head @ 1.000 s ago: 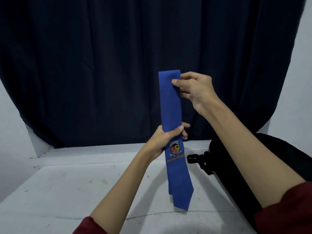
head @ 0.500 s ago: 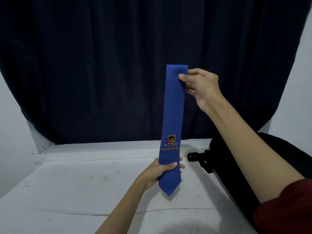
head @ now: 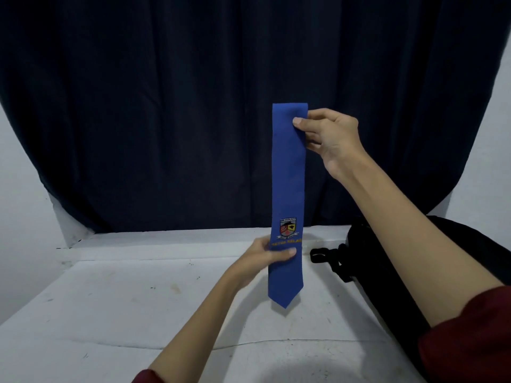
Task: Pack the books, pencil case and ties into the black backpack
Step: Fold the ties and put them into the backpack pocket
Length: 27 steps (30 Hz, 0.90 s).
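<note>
The right hand [head: 330,136] pinches the top edge of the long blue fabric tie [head: 289,175]; the left hand [head: 262,257], somewhat blurred, pinches it near the crest, above the white tabletop [head: 124,299], left of the black backpack [head: 387,272].

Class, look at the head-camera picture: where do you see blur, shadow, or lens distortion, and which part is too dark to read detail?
Head view: the left hand is motion-blurred, the right hand sharp; the tie casts a soft shadow on the table; the wide lens bows the curtain edges; the backpack is too dark for detail.
</note>
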Tool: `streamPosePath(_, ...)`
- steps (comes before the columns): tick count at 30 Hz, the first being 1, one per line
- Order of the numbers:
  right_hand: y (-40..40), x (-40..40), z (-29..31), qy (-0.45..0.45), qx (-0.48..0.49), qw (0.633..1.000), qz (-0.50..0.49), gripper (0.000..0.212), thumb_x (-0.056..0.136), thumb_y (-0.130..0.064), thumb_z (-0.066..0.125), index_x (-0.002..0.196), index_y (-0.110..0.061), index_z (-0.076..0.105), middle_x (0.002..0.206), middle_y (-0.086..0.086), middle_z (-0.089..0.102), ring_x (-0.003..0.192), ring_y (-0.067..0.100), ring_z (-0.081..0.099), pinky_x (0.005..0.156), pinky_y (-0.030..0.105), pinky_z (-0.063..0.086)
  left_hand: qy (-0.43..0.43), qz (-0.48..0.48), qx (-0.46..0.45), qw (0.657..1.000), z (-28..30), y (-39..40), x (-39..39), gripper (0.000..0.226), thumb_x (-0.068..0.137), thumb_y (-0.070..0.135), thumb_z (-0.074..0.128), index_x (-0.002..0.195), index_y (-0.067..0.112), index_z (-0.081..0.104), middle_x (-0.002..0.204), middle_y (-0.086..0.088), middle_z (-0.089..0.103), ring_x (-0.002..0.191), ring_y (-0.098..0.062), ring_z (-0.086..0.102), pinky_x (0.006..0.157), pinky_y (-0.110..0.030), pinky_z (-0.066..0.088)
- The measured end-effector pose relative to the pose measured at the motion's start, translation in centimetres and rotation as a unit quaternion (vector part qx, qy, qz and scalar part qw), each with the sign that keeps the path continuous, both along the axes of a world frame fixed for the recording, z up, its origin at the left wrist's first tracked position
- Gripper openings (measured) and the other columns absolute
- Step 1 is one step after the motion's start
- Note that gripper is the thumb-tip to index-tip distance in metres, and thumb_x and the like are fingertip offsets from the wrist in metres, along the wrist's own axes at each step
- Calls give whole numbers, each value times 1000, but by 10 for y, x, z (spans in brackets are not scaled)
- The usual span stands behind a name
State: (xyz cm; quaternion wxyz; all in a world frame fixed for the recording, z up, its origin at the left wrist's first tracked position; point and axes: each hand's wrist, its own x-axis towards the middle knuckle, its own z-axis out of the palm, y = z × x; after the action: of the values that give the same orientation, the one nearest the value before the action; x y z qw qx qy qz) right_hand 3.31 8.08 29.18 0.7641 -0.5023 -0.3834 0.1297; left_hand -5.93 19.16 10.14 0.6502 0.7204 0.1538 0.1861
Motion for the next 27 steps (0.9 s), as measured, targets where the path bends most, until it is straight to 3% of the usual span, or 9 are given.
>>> streamPosePath(4, 3, -2, 0, -3, 0, 1000, 6, 10, 80, -2, 71, 81, -11, 67, 82, 1, 71, 76, 13, 69, 66, 21, 55, -64, -14, 7, 998, 35, -8, 2, 22, 92, 17, 60, 113, 14, 61, 113, -3, 70, 108, -19, 65, 93, -32, 52)
streamPosePath(12, 4, 1, -3, -16, -17, 999, -32, 11, 78, -2, 72, 78, -12, 67, 85, 2, 71, 79, 13, 69, 69, 21, 57, -55, -7, -30, 998, 21, -18, -4, 18, 94, 16, 56, 111, 13, 60, 100, -1, 73, 89, -13, 69, 81, -26, 56)
streamPosePath(18, 12, 2, -10, 2, -16, 1000, -12, 10, 79, -4, 72, 80, -13, 68, 84, 2, 72, 78, 14, 70, 68, 21, 56, -85, -21, -27, 996, 43, -20, -3, 30, 93, 24, 58, 120, 10, 59, 111, -3, 70, 95, -15, 65, 87, -31, 54)
streamPosePath(23, 15, 2, -9, 1, -7, 1000, -12, 10, 79, -4, 72, 79, -12, 67, 83, 3, 71, 76, 14, 69, 69, 23, 56, -104, 4, -40, 994, 57, -18, -1, 19, 96, 23, 53, 108, 12, 64, 88, -2, 71, 82, -13, 67, 75, -25, 56)
streamPosePath(27, 13, 8, -5, -3, -9, 1000, -25, 11, 78, -1, 72, 77, -12, 67, 81, 1, 71, 74, 13, 70, 70, 23, 57, -103, 2, -19, 995, 54, -19, -3, 13, 96, 19, 52, 104, 15, 63, 88, -1, 72, 83, -13, 69, 74, -24, 55)
